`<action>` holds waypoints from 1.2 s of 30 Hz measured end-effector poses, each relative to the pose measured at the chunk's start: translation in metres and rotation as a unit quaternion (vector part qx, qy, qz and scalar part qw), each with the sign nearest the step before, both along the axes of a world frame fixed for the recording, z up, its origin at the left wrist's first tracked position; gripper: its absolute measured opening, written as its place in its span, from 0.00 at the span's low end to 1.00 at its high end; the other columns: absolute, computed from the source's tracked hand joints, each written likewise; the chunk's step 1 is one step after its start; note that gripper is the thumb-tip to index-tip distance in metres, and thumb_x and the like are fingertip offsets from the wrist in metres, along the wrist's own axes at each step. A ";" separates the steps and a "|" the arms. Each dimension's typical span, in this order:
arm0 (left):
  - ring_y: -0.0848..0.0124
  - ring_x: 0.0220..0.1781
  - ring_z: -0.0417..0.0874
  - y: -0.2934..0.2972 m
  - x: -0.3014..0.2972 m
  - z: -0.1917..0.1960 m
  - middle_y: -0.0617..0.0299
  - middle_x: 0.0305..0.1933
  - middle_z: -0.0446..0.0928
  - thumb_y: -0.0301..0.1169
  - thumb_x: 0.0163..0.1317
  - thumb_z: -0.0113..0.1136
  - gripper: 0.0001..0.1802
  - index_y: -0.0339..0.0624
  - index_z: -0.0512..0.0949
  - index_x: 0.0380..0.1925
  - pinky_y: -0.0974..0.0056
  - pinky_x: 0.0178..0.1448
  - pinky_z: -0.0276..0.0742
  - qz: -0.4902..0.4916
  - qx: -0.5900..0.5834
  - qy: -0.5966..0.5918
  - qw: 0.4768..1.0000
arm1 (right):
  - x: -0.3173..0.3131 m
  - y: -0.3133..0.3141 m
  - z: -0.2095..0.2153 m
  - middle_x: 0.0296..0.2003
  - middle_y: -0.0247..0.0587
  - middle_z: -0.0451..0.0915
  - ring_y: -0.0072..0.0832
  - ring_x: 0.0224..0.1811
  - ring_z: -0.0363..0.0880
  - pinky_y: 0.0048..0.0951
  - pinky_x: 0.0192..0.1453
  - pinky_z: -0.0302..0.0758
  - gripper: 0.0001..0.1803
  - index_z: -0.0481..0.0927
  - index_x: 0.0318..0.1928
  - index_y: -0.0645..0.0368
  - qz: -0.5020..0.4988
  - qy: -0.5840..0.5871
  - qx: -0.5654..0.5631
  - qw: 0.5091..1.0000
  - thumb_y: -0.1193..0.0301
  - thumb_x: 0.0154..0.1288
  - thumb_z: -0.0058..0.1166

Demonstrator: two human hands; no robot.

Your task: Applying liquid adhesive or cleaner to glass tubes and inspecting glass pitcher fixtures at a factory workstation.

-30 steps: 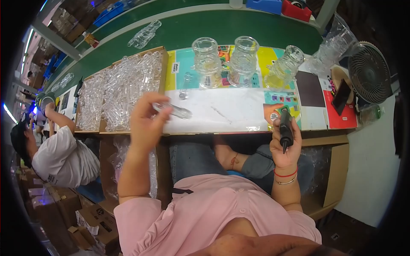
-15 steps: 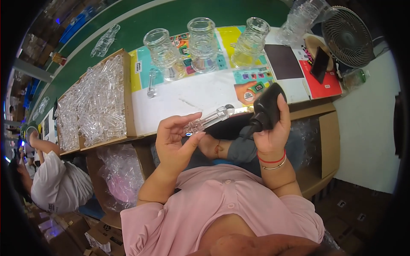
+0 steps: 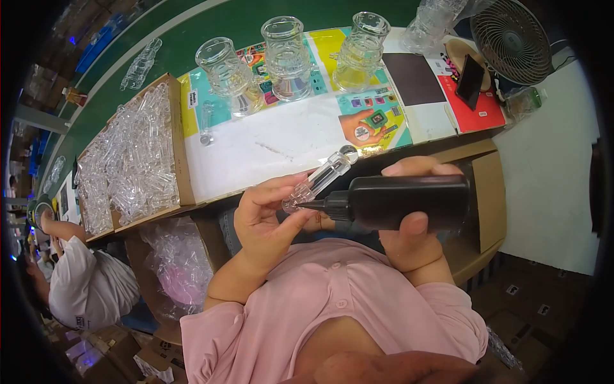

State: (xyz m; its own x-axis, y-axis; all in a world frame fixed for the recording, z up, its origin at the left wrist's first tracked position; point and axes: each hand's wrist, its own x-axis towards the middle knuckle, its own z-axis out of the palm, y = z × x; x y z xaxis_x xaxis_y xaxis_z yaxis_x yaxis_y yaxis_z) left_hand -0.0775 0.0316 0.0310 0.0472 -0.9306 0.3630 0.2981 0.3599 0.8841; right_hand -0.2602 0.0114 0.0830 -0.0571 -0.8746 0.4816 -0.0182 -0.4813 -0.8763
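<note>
My left hand [image 3: 268, 208] pinches a clear tube-like piece [image 3: 326, 176] by its lower end; the piece tilts up to the right and has a dark round spot at its far end. In my right hand [image 3: 412, 237] lies a black squeeze bottle [image 3: 409, 201], held sideways with its pointed nozzle to the left. The nozzle tip meets or nearly meets the lower end of the clear piece, beside my left fingertips. Beyond my hands, three clear jar-shaped vessels [image 3: 286, 61] stand upright in a row on the table. A small clear stick-like piece [image 3: 206, 123] lies near the left vessel.
To the left, a cardboard box [image 3: 184, 150] holds many clear pieces. A fan [image 3: 511, 41], a phone [image 3: 470, 82] and a red sheet [image 3: 483, 115] are at the back right. Below the table edge stands a box with plastic bags [image 3: 182, 269]. Another person [image 3: 89, 278] sits at far left.
My right hand has turned the bottle from upright-tilted to sideways and brought its nozzle to the clear piece. The clear piece now tilts more steeply. The view has shifted slightly.
</note>
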 end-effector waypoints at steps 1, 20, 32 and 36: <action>0.57 0.54 0.74 0.000 0.000 0.000 0.40 0.50 0.71 0.11 0.45 0.62 0.22 0.36 0.67 0.40 0.62 0.54 0.75 0.002 -0.012 -0.008 1.000 | -0.003 0.001 0.000 0.39 0.42 0.72 0.26 0.37 0.72 0.25 0.42 0.73 0.38 0.53 0.51 0.55 0.014 0.029 -0.031 0.999 0.39 0.55 0.48; 0.56 0.55 0.74 0.001 0.002 -0.008 0.42 0.50 0.71 0.12 0.43 0.63 0.25 0.38 0.69 0.44 0.59 0.56 0.71 0.026 -0.072 -0.055 0.996 | -0.018 -0.002 -0.006 0.44 0.62 0.71 0.42 0.42 0.79 0.36 0.44 0.78 0.31 0.51 0.54 0.55 0.167 0.043 -0.162 0.972 0.73 0.56 0.58; 0.57 0.50 0.77 0.002 0.004 0.001 0.44 0.50 0.72 0.12 0.42 0.64 0.25 0.37 0.70 0.43 0.61 0.49 0.77 0.043 -0.113 -0.138 0.983 | -0.007 -0.001 -0.001 0.36 0.41 0.75 0.27 0.36 0.73 0.26 0.41 0.73 0.37 0.54 0.51 0.53 0.042 0.049 -0.050 0.997 0.40 0.54 0.48; 0.57 0.48 0.78 0.001 0.007 0.005 0.43 0.48 0.73 0.13 0.41 0.66 0.25 0.37 0.71 0.42 0.61 0.49 0.77 0.060 -0.129 -0.191 0.971 | -0.006 -0.002 0.000 0.35 0.41 0.75 0.27 0.37 0.73 0.26 0.43 0.72 0.39 0.54 0.51 0.53 0.040 0.027 -0.014 0.999 0.38 0.52 0.49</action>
